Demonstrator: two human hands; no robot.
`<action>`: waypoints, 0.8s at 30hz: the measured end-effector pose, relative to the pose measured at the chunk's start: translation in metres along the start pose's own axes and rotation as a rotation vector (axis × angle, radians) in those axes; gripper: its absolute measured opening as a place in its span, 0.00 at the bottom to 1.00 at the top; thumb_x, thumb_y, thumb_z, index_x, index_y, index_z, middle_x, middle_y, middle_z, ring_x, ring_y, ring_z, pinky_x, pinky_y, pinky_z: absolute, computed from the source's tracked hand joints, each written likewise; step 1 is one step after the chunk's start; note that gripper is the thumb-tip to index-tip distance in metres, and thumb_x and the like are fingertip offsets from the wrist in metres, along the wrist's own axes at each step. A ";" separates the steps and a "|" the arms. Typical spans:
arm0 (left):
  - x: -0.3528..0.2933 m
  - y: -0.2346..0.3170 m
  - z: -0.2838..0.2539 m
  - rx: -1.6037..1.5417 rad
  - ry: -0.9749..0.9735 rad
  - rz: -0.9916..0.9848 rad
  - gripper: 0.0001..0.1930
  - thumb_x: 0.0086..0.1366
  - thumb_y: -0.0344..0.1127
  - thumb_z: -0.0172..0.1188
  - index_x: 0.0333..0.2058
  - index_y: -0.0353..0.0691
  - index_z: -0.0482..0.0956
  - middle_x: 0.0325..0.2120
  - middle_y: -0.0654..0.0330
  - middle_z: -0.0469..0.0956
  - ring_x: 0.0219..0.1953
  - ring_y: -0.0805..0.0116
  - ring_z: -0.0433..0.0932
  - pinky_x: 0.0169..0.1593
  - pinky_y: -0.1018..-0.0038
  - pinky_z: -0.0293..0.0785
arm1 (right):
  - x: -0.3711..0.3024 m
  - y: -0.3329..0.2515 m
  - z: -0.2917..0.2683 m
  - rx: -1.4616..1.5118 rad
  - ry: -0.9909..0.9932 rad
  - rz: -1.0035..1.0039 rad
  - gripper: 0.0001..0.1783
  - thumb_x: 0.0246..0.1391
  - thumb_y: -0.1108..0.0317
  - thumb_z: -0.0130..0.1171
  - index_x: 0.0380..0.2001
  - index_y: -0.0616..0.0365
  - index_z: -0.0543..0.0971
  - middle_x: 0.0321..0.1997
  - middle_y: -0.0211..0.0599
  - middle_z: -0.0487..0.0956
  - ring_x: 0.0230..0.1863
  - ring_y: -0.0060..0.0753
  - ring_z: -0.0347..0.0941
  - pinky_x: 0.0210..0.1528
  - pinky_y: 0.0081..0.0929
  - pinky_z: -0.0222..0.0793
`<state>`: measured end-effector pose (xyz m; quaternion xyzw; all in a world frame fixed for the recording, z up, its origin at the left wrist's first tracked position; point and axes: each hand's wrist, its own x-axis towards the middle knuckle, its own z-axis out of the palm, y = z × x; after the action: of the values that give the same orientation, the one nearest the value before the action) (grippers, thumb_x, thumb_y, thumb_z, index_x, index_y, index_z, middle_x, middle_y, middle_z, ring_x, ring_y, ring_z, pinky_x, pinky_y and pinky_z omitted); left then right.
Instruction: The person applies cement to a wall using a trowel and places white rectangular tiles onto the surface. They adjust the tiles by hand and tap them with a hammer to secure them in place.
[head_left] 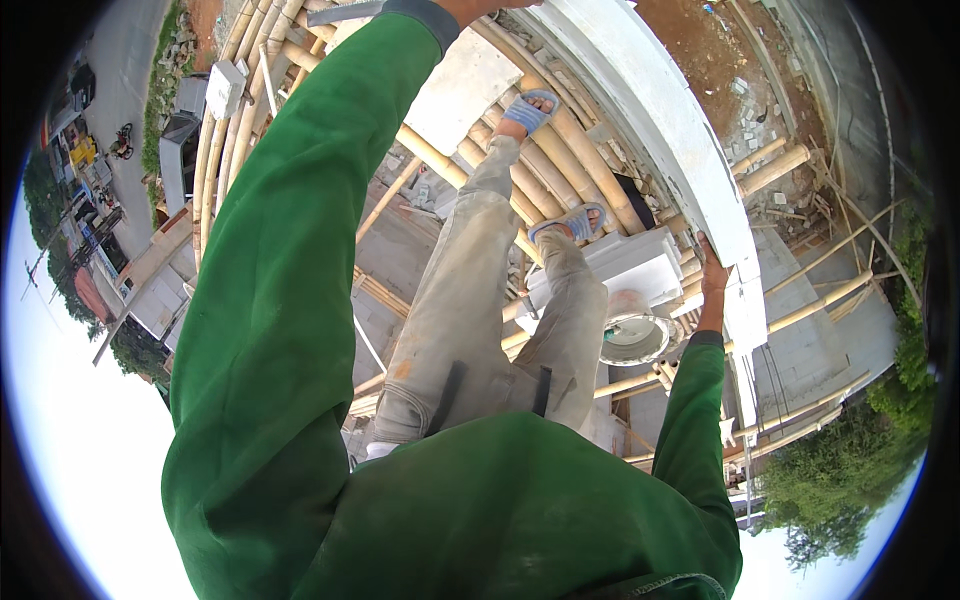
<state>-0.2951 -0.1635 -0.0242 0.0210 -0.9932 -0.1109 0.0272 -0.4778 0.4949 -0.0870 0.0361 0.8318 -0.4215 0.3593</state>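
A long white wall (690,110), curved by the lens, runs from the top down the right side. My right hand (712,272) lies against its inner edge with fingers stretched along it. My left hand (488,8) reaches to the upper edge of the picture, by the far end of the wall. Its fingers are cut off, so what they touch is hidden. Below the right hand's level stand a round bucket (637,340) with wet-looking grey stuff inside and a stack of white blocks (640,268).
My sandalled feet (540,108) stand on bamboo poles (590,150) lashed as scaffolding, with gaps between them. A pale board (455,85) lies across the poles. A white block (226,90) rests on the left poles. Ground with rubble (745,110) lies far below, beyond the wall.
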 end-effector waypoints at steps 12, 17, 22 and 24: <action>0.002 0.000 -0.004 0.069 -0.111 0.030 0.38 0.55 0.26 0.66 0.67 0.41 0.69 0.68 0.55 0.68 0.76 0.45 0.54 0.76 0.53 0.53 | -0.017 -0.034 0.007 -0.177 -0.002 -0.037 0.34 0.53 0.74 0.75 0.62 0.67 0.73 0.58 0.40 0.78 0.59 0.36 0.74 0.64 0.32 0.71; 0.006 0.008 -0.014 0.148 -0.098 0.012 0.34 0.59 0.25 0.61 0.66 0.40 0.69 0.68 0.56 0.69 0.75 0.45 0.57 0.74 0.56 0.59 | -0.004 -0.007 -0.004 0.032 -0.079 -0.147 0.35 0.50 0.71 0.78 0.61 0.64 0.75 0.58 0.38 0.80 0.57 0.32 0.75 0.60 0.32 0.72; 0.022 0.019 -0.027 0.200 -0.147 0.014 0.37 0.58 0.36 0.71 0.67 0.54 0.69 0.65 0.70 0.73 0.71 0.49 0.64 0.62 0.50 0.79 | 0.001 0.016 -0.002 -0.192 0.125 -0.083 0.35 0.49 0.64 0.80 0.57 0.64 0.75 0.50 0.43 0.84 0.50 0.33 0.79 0.54 0.33 0.76; 0.028 0.030 -0.037 0.281 -0.255 -0.010 0.45 0.51 0.44 0.78 0.67 0.52 0.68 0.66 0.69 0.72 0.71 0.47 0.63 0.63 0.55 0.79 | -0.016 0.018 0.010 -0.297 0.338 -0.161 0.39 0.47 0.70 0.79 0.61 0.63 0.71 0.56 0.51 0.82 0.57 0.44 0.79 0.57 0.37 0.78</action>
<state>-0.3216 -0.1432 0.0198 0.0155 -0.9942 0.0272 -0.1029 -0.4541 0.5034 -0.0933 -0.0135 0.9333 -0.3096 0.1815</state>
